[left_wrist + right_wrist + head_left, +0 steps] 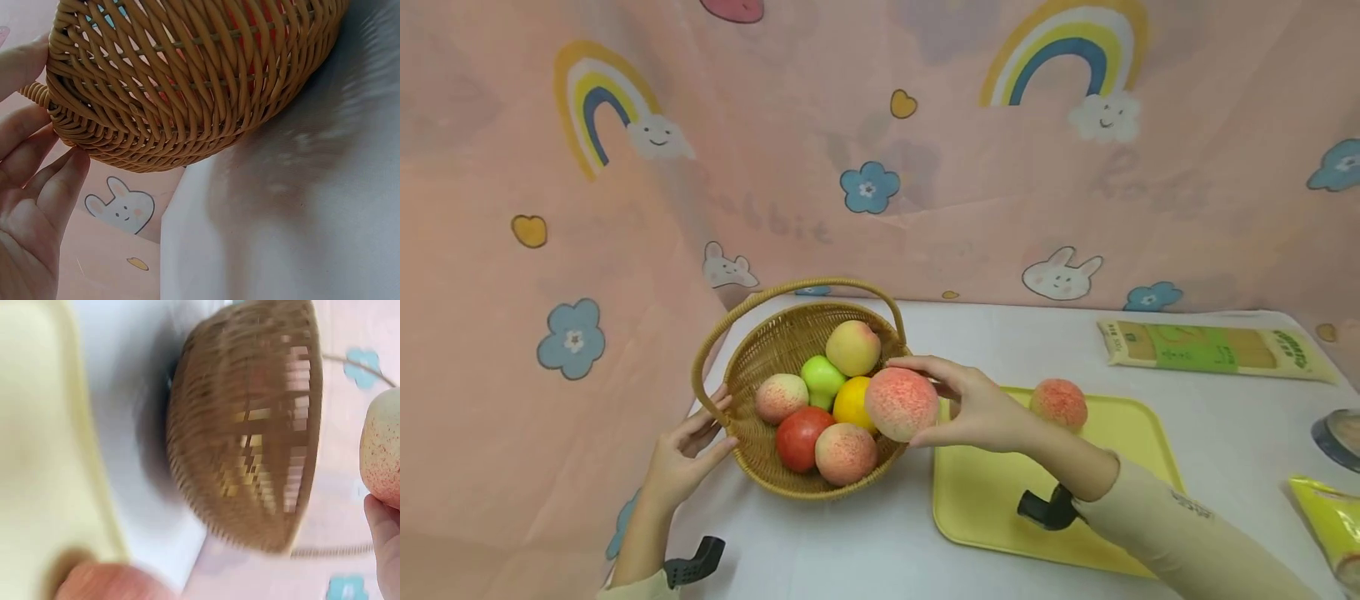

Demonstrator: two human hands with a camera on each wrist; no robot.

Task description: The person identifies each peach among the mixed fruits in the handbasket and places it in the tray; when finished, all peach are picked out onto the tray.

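Note:
A wicker basket [790, 333] with an arched handle holds several fruits: a red apple-like fruit [803, 439], a green pear [822, 379], a yellow fruit [852, 403] and several peaches, one a pale peach [853, 347]. My left hand [683, 458] grips the basket's left rim by the handle's foot, thumb and fingers on either side; the left wrist view shows the fingertips against the weave. Over the basket's right edge, my right hand [973, 408] holds a pink-red peach [902, 404] between thumb and fingers. The right wrist view shows this peach [382, 447] beside the basket rim.
A yellow tray [985, 500] lies right of the basket, under my right forearm, with another peach [1060, 403] on it. Behind it is a pack of noodles [1217, 348]. A yellow packet [1330, 525] and a dark-rimmed round container [1341, 437] sit far right. A printed pink curtain [955, 183] hangs behind.

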